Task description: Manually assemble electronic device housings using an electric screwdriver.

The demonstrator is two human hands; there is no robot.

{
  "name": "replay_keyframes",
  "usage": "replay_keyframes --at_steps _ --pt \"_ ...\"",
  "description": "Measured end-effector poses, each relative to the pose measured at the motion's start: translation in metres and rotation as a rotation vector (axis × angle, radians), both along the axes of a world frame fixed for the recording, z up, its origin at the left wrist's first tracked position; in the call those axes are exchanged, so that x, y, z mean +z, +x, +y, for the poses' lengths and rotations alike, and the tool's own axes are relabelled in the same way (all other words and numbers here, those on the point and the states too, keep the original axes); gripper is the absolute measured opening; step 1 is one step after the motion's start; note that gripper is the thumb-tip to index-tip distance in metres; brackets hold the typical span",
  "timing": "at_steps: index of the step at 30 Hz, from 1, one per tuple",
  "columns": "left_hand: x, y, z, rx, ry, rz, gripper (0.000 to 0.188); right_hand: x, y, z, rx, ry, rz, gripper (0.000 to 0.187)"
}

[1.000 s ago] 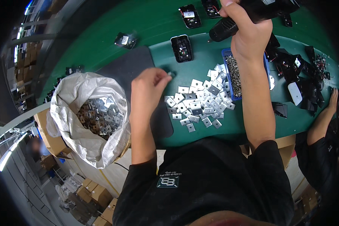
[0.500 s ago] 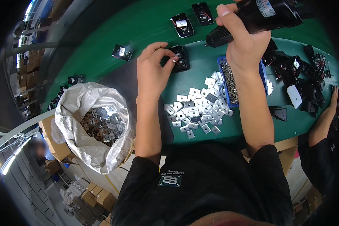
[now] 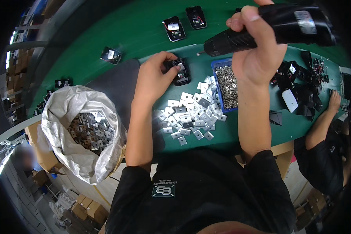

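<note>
My left hand (image 3: 154, 78) is closed at a small black plastic housing (image 3: 183, 79) on the green table. Its thumb presses on a small silver metal plate (image 3: 181, 67) inside, and its fingers curl around the housing's far left edge. My right hand (image 3: 259, 60) grips a black electric screwdriver (image 3: 292, 27) above the table. The tool points left, with what looks like a small screw (image 3: 199, 54) at its tip, apart from the housing. Below them lies a loose pile of square metal plates (image 3: 193, 115), each with a hole. A blue tray (image 3: 219, 93) full of screws (image 3: 227, 84) stands under my right wrist.
Several open black housings (image 3: 173, 29) lie along the far side. A white woven sack (image 3: 87, 165) of metal parts stands at the left. Black casings (image 3: 304, 91) and wired parts (image 3: 320, 70) cover the right, near another person's hand (image 3: 334, 101).
My left thumb has lowered the metal plate into the housing. The screwdriver has come nearer and lower, with its tip now showing the small screw. The whole view has shifted slightly.
</note>
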State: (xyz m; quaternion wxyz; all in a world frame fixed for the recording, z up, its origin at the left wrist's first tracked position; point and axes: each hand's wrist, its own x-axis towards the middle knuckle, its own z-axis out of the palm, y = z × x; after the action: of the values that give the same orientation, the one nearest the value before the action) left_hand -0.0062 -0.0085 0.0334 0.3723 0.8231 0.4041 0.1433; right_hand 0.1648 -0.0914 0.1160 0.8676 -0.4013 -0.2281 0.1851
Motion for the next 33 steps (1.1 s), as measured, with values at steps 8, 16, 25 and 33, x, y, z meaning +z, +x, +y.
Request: replay_keyframes --at_steps 8,16,25,33 --pt "0.0 -0.014 -0.021 0.102 0.143 -0.268 0.033 0.004 0.0 -0.017 0.174 0.122 0.002 0.039" --pt "0.021 0.004 -0.041 -0.048 0.256 -0.452 0.033 0.002 0.022 -0.035 0.605 0.367 -0.061 0.041" --pt "0.017 0.004 -0.042 -0.068 0.376 -0.455 0.02 0.005 0.021 -0.038 0.628 0.367 -0.052 0.042" --pt "0.018 0.004 -0.047 -0.041 0.357 -0.507 0.017 0.009 0.023 -0.045 0.634 0.295 -0.056 0.041"
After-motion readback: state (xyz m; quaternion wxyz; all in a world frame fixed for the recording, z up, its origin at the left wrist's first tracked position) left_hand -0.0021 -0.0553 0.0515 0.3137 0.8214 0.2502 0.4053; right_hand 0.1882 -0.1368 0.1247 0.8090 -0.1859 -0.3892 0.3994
